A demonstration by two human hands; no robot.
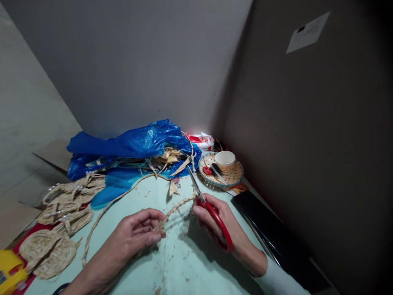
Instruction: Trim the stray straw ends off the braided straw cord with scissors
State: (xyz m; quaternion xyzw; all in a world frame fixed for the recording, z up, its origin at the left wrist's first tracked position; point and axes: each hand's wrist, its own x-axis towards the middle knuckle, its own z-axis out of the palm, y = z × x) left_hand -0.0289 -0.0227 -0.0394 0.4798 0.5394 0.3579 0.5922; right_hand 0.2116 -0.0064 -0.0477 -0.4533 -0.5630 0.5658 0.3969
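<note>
The left hand (138, 234) lies low on the pale green table (184, 266), palm turned inward, its fingers curled and its fingertips (159, 234) pressed together on the near end of a braid (176, 208) of straw. From that pinch the braid runs up and right, lifted just off the table, to the right hand (219, 223). A longer stretch of the same braid loops away to the left, curving past the left wrist and up toward the blue bag (132, 145).

The right hand holds red-handled scissors (211, 211); its fingers are closed through and around the red loops, and one fingertip rests near the pivot. The blades point up and left, close together, with the braid meeting them at the pivot; whether the blades bite the braid cannot be told.

Far left, at the table edge, lie woven straw soles (49, 250) and strappy straw pieces (70, 194), with a yellow object (10, 272) at the corner. Behind the hands, loose straw strips (167, 159) spill from the blue bag. Right of it stands a woven tray (235, 176) bearing a small cup (225, 159). A dark flat slab (270, 229) lies along the wall to the right.
</note>
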